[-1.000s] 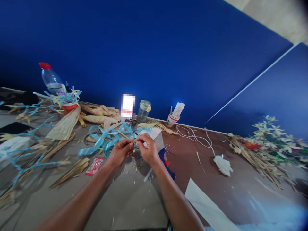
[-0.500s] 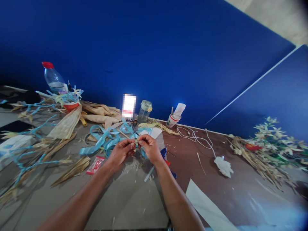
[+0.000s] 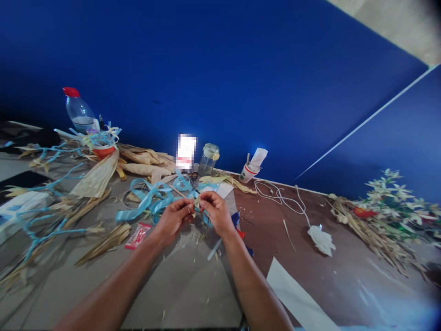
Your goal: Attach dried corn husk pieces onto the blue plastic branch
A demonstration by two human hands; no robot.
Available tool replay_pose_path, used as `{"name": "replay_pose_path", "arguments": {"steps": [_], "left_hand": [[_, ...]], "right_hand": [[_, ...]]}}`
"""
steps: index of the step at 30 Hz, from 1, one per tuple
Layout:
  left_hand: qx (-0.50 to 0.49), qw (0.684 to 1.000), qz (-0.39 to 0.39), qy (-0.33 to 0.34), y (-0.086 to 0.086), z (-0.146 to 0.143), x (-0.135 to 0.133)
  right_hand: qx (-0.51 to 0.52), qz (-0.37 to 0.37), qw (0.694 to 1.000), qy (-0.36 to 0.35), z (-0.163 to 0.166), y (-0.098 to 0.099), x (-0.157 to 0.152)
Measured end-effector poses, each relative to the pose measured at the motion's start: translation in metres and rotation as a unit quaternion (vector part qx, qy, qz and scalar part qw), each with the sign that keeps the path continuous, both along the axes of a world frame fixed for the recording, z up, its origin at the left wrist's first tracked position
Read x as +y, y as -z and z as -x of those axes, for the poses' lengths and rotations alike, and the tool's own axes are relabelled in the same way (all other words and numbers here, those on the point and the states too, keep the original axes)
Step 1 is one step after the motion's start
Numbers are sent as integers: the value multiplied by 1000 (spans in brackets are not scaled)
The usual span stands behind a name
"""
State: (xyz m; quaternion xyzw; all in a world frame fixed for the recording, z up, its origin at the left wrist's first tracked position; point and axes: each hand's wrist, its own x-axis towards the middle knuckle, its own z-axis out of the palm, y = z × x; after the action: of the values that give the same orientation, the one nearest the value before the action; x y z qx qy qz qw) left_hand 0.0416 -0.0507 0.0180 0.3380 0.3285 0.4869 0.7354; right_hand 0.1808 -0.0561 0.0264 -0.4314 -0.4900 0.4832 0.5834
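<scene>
Over the middle of the table my left hand [image 3: 175,219] is closed, thumb and fingertips pinching a small pale piece of dried husk [image 3: 196,202]. My right hand [image 3: 218,214] pinches the same small piece from the other side, fingers bent. Its exact shape is mostly hidden by the fingertips. Just behind and left of the hands lies a loose tangle of light blue ribbon [image 3: 144,202]. A thin stick [image 3: 178,191] rests across the ribbon near my left fingers. Small husk scraps [image 3: 196,236] are scattered on the table below the hands.
A red-capped bottle [image 3: 79,110], dried husks [image 3: 144,158], a lidded jar [image 3: 208,158], and a cup [image 3: 249,172] line the blue wall. Blue-wrapped stems [image 3: 51,239] lie left, near a red packet [image 3: 138,236]. Right are a white cable [image 3: 280,198] and white artificial flowers [image 3: 389,191].
My fingertips have parted slightly, so more of the pale husk piece shows between them. The whole view has shifted a little; the table things stay in place.
</scene>
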Motion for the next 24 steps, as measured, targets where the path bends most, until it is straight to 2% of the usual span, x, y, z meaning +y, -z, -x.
{"name": "replay_pose_path", "arguments": {"steps": [5, 8, 13, 18, 24], "left_hand": [[18, 999, -32, -36, 4, -1, 2], [34, 997, -40, -58, 7, -1, 4], [53, 994, -63, -67, 10, 0, 5], [95, 990, -88, -57, 8, 0, 2], [123, 987, -94, -54, 8, 0, 1]], "right_hand": [[69, 3, 997, 22, -2, 2, -2], [75, 21, 997, 26, -1, 2, -3], [-26, 14, 998, 47, 7, 0, -6], [-148, -1, 984, 95, 13, -2, -8], [-172, -2, 980, 95, 10, -6, -10]]}}
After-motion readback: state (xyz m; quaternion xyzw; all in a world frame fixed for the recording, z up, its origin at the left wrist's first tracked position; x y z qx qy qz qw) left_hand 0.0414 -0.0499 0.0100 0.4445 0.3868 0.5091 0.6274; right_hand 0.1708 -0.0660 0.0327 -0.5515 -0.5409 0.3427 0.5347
